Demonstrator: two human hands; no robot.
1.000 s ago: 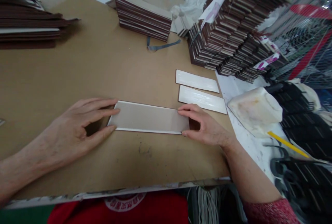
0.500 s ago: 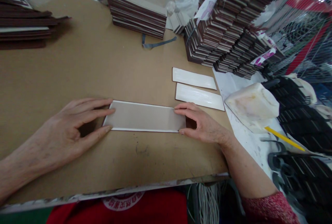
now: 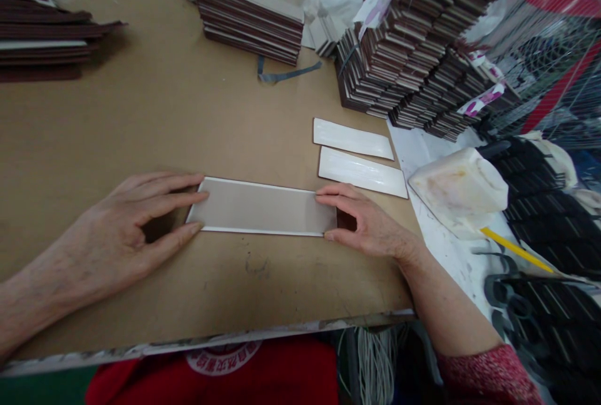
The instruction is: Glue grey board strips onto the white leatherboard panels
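A flat grey board strip with white edges lies on the brown tabletop in front of me. My left hand grips its left end, thumb at the near edge and fingers at the far edge. At the right end, my right hand pinches the strip the same way, between thumb and fingertips. Beyond the right hand lie two strips with a shiny white face, a nearer one and a farther one.
A dark-edged stack of boards stands at the back. To its right rises a tall pile of strips. More brown sheets lie at far left. A whitish plastic container and yellow stick are at right. A grey strap lies loose.
Both hands keep their hold on the grey strip, with no clear movement of it on the table. The whole view has shifted very slightly.
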